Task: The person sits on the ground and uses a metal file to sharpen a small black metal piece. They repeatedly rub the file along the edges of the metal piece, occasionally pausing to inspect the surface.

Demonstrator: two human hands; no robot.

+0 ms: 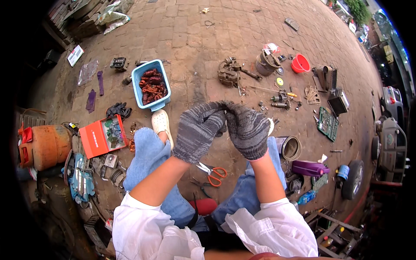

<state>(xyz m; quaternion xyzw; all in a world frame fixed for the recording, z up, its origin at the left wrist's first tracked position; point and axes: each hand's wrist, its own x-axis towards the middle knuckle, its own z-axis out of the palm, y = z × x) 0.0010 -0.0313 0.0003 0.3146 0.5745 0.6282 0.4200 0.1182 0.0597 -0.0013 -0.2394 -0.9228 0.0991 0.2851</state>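
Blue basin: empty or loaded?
Loaded: reddish-brown pieces lie heaped inside the blue basin, covering most of its bottom.

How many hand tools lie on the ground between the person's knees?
2: orange-handled scissors, and dark pliers nearer the person's body, slightly left of the scissors. Another could be hidden beneath the left hand or right hand.

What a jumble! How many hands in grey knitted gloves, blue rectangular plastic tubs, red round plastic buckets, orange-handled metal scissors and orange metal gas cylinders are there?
Grey-gloved left hand and right hand: 2
Blue tub: 1
Red bucket: 1
Orange-handled scissors: 1
Orange gas cylinder: 1
Total: 6
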